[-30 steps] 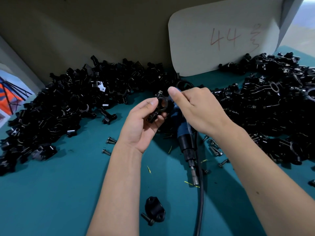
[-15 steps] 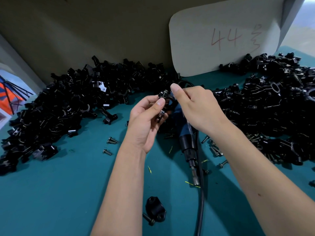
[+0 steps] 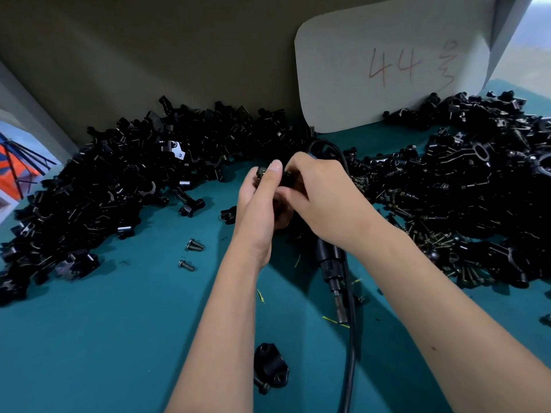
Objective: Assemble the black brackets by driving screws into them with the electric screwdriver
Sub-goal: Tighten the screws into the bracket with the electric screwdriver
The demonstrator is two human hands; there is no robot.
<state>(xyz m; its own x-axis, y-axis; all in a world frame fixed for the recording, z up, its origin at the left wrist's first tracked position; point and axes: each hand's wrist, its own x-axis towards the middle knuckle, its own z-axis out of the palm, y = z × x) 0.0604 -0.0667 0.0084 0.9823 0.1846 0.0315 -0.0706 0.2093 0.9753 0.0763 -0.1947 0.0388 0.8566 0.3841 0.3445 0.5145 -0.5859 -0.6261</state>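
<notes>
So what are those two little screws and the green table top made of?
The two loose screws look like metal: grey, shiny, with threads. The table top looks like a teal mat, perhaps rubber or felt: dull, with no glare. It is hard to tell which.

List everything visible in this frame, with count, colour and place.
bracket piles: two, black, left and right of the table
held bracket: one, black, between both hands
assembled bracket: one, black, near edge
loose screws: two, silver, left of centre
screw heap: many, dark, right
electric screwdriver: one, black, lying under the right wrist
card: one, white, marked 44
table: teal
left hand: holds bracket
right hand: holds bracket
</notes>
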